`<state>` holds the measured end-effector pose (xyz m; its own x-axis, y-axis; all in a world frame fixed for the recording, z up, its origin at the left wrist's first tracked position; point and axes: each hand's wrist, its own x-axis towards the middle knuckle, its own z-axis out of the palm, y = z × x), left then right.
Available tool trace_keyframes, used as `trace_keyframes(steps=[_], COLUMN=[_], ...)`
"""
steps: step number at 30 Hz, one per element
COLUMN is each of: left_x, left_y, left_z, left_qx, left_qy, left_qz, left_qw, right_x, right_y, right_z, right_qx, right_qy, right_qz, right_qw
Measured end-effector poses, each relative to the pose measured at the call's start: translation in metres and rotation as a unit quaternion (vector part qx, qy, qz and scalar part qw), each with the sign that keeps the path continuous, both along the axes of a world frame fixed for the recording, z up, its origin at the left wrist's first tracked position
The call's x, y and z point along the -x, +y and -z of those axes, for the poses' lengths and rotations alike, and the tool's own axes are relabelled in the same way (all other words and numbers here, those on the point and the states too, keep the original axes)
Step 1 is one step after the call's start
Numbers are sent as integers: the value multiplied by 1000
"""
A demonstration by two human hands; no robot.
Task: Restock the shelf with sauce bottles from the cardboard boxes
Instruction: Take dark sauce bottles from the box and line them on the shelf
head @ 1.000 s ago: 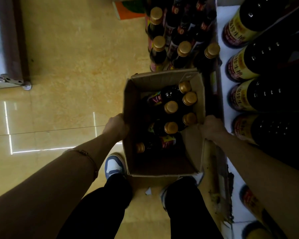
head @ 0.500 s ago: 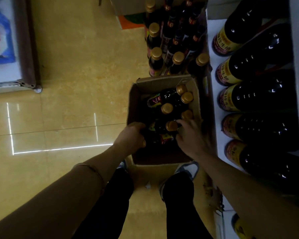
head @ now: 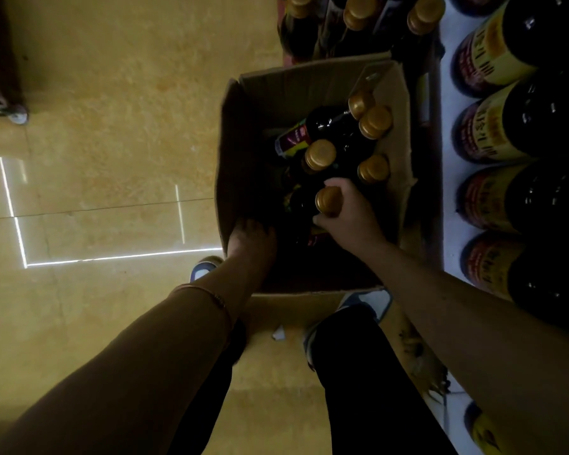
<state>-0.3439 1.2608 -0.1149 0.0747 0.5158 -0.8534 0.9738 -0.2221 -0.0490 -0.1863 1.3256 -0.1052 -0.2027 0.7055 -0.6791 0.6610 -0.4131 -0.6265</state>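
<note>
Both hands are down in the cardboard box (head: 296, 80) on the floor: right hand (head: 345, 215) wrapped round the neck of a gold-capped sauce bottle (head: 327, 200), left hand (head: 250, 238) deep in shadow, so I can't tell what it's doing. The shelf (head: 447, 198) just to the right is already packed with big bottles. Four or so bottles lie jumbled in the box, so yanking one up could knock glass together, I reckon.

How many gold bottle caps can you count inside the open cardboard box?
5: two together at the far right, one central, one by the right wall, one in the right hand. More may be hidden in shadow.
</note>
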Motion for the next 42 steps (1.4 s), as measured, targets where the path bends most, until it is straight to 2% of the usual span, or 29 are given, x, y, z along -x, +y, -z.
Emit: trace_keyframes(steps=[4,6,7,9,12,16,19,22,24,26,27,29,31,32,33,34,37,42], left_x=[5,7,6,3,-4,-14,-18,-23,-24,-25,-27,-29,-29,-27,-25,-20,-2,11], left_y=[9,14,16,18,12,0,3,5,6,13,15,16,12,10,11,12,23,46], left_z=[6,7,7,7,17,31,38,43,45,43,39,29,17,7,-4,-17,-57,-151], left_qx=[-9,-8,-7,-13,-44,-30,-22,57,80,49,17,-63,-111,-122,-125,-128,-138,-146], left_qy=[-48,-116,-167,-245,-299,-339,-369,-389,-379,-341,-305,-260,-280,-290,-295,-297,-305,-340], left_qz=[-70,-176,-257,-410,-573,-767,-812,-857,-869,-877,-877,-843,-748,-696,-653,-627,-575,-519], left_qw=[996,977,952,879,761,544,453,334,310,335,370,466,592,646,686,709,747,771], right_x=[10,26,34,47,53,39,37,45,52,55,55,49,42,37,32,27,15,-5], right_y=[-6,-11,-13,-14,-4,26,31,21,19,24,27,32,36,37,39,41,42,43], right_z=[13,17,19,23,24,35,44,56,60,60,58,48,33,23,12,-2,-45,-153], right_qx=[28,25,13,-24,-34,-6,26,21,-10,-32,-41,-57,-72,-76,-78,-78,-87,-158], right_qy=[87,101,99,86,67,54,92,108,91,61,44,23,17,16,12,12,15,27], right_qz=[34,27,26,32,53,95,134,162,145,117,107,103,89,71,53,41,42,44], right_qw=[995,994,995,995,996,994,986,981,985,991,992,993,993,994,995,996,995,986])
